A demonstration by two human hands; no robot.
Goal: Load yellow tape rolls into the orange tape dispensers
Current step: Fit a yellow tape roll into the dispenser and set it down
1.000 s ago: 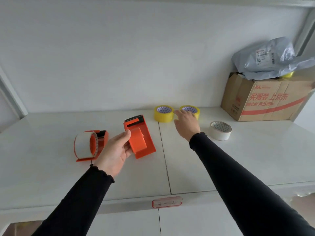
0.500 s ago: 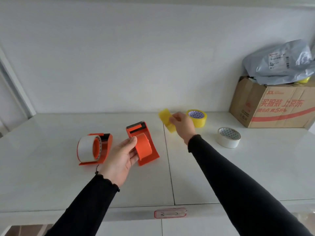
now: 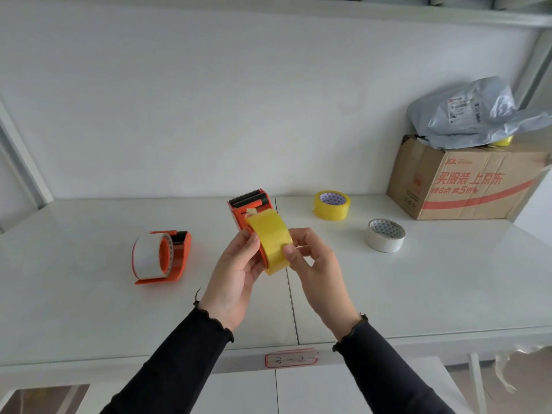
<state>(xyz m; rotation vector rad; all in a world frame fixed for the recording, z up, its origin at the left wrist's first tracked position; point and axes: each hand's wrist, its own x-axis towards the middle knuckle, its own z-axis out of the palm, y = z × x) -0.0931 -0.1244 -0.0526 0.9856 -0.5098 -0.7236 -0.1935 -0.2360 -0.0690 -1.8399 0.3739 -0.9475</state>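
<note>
Fitting step in hand: left hand [image 3: 236, 273] gripping orange tape dispenser [image 3: 251, 209], right hand [image 3: 310, 258] fingers pinching yellow tape roll [image 3: 270, 239] against it. Next, probably pushing roll onto hub, straight and gently.

I saw a white shelf [image 3: 89, 309] carrying a loaded orange dispenser [image 3: 162, 257] left, a yellow tape roll [image 3: 331, 205], a white tape roll [image 3: 385, 235] and a cardboard box [image 3: 466, 182] far right.
</note>
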